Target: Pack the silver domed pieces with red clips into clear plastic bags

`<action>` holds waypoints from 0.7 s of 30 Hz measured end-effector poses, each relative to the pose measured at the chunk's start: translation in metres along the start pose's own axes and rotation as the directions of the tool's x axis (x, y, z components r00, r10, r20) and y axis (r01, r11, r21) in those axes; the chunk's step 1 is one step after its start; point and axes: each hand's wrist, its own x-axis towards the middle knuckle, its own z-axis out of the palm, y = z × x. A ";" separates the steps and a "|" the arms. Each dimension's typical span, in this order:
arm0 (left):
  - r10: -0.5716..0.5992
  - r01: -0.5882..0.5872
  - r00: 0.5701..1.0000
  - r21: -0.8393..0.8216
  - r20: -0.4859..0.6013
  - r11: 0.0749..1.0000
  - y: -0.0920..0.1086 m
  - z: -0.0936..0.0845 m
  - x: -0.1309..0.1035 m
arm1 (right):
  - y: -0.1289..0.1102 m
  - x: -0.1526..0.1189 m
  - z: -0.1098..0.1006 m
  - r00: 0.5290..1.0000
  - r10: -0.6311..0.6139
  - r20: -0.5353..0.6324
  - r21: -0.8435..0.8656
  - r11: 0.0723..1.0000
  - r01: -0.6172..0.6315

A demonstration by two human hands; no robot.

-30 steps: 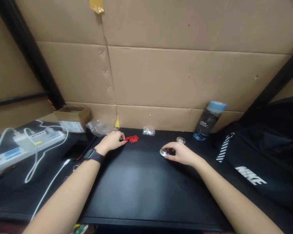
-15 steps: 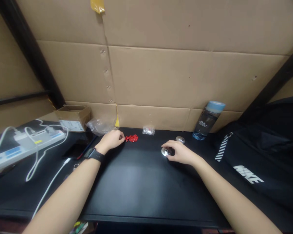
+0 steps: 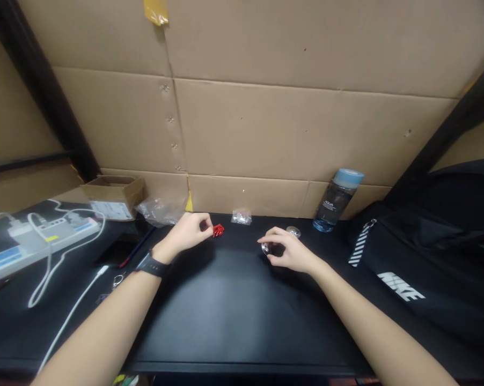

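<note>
Left hand [image 3: 190,233] at red cords [image 3: 218,230], near-left of clear packet [image 3: 241,216], grip can't tell. Right hand [image 3: 291,251] grasping tilted silver disc [image 3: 265,249], packet's near-right. Handling step, likely; needs steady fingertips.

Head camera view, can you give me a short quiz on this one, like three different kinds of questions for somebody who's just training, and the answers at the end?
1. True or false: the bottle has a light blue cap.
2. Multiple choice: which of these is nearest to the red bundle?
A. the black bag
B. the left hand
C. the power strip
3. Short answer: which hand has its fingers on the shiny disc?

Key: 1. true; 2. B; 3. the right hand
</note>
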 end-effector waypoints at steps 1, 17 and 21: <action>0.008 -0.008 1.000 -0.020 0.002 1.000 0.003 0.000 -0.001 | -0.002 0.001 0.002 1.000 -0.004 -0.006 0.047 0.999 0.004; 0.113 -0.096 0.993 -0.355 0.028 0.930 0.065 0.030 -0.014 | -0.008 0.005 0.028 0.986 0.162 -0.046 0.664 0.742 -0.091; 0.057 -0.066 0.997 -0.239 -0.043 0.969 0.069 0.035 -0.016 | -0.015 0.004 0.030 0.987 0.158 -0.035 0.683 0.725 -0.092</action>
